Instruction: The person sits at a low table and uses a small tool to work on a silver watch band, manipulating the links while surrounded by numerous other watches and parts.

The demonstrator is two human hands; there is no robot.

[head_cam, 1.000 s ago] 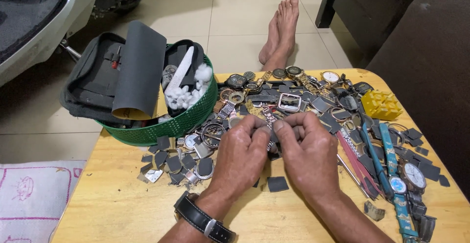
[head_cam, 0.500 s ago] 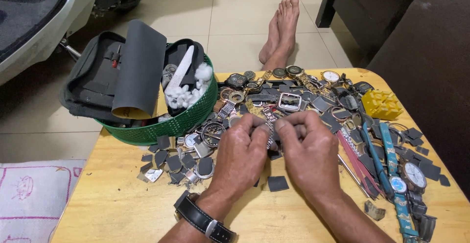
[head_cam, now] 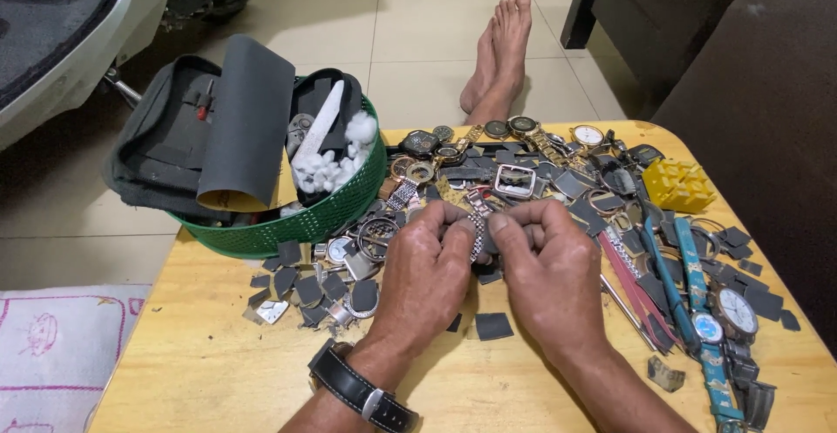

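Observation:
Both my hands meet over the middle of a wooden table point(head_cam: 209, 346). My left hand point(head_cam: 427, 272), with a black wristwatch point(head_cam: 357, 389) on its wrist, and my right hand point(head_cam: 549, 267) together pinch a short piece of metal watch bracelet point(head_cam: 477, 234) between fingertips and thumbs. The piece hangs upright between the two hands. Behind and around them lies a heap of watches and watch parts point(head_cam: 514, 171), with cases, straps and buckles mixed together.
A green plastic basket point(head_cam: 296, 219) at the back left holds a grey pouch, a rolled dark sheet and cotton balls. A yellow block point(head_cam: 678, 184) sits at the right. Dark flat scraps point(head_cam: 305, 285) lie left of my hands. A person's bare feet point(head_cam: 501, 49) rest on the tiled floor.
My fingers have shifted slightly on the bracelet piece; both hands stay in the same place over the table.

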